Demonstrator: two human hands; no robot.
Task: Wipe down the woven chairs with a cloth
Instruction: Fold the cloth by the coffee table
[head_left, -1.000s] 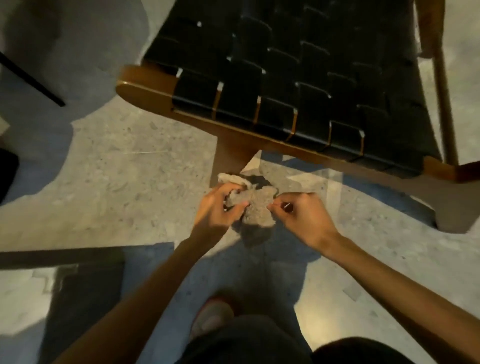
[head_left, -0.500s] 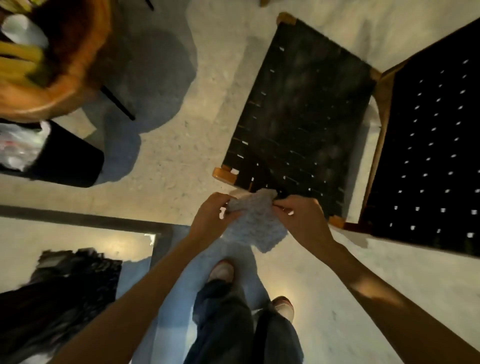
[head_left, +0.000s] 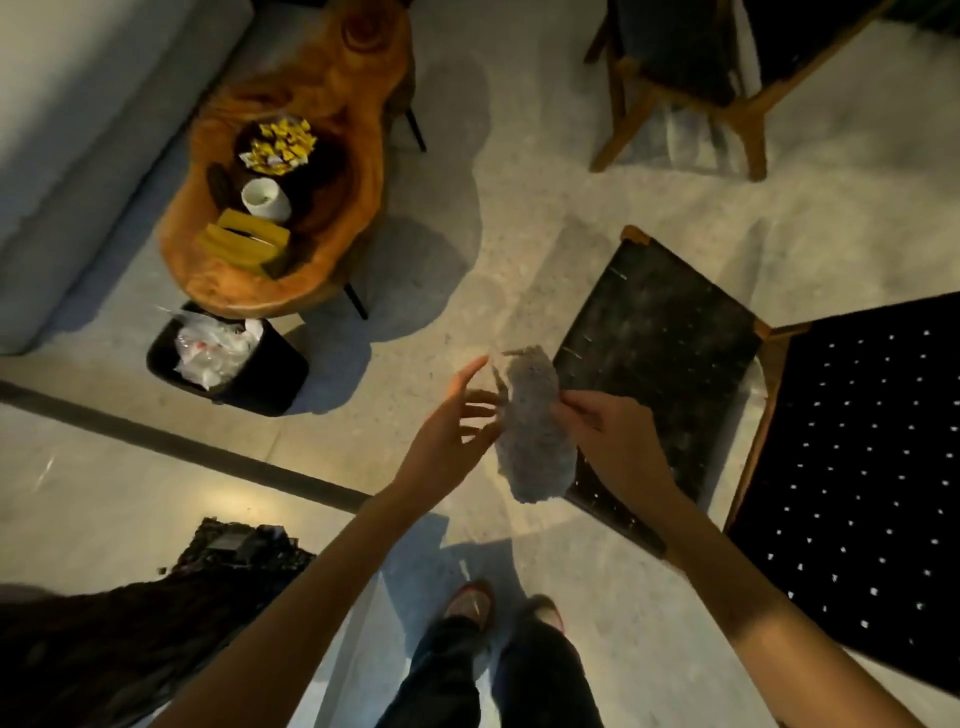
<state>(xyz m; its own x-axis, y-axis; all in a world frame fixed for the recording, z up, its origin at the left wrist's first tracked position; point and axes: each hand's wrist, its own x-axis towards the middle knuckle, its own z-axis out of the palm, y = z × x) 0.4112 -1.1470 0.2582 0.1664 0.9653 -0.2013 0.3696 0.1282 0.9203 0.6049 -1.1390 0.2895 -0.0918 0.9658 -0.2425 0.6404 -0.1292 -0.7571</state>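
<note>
While my left hand (head_left: 452, 431) hangs open, fingers straight and spread, their tips sit just beside the cloth (head_left: 535, 431); I cannot tell whether they touch it. My right hand (head_left: 608, 431) pinches the cloth's right edge between thumb and curled fingers, so it dangles above the floor at the left edge of the chair (head_left: 660, 364) seat. Materials, from the left: a glossy, irregular wooden table (head_left: 332, 104); a black bin (head_left: 270, 379) lined with crinkled plastic; the cloth, grey, nubbly, long and rumpled; the seat, a flat black weave, dusty, with tan wood corners; a panel (head_left: 872, 467), black weave with pinpoint gaps.
</note>
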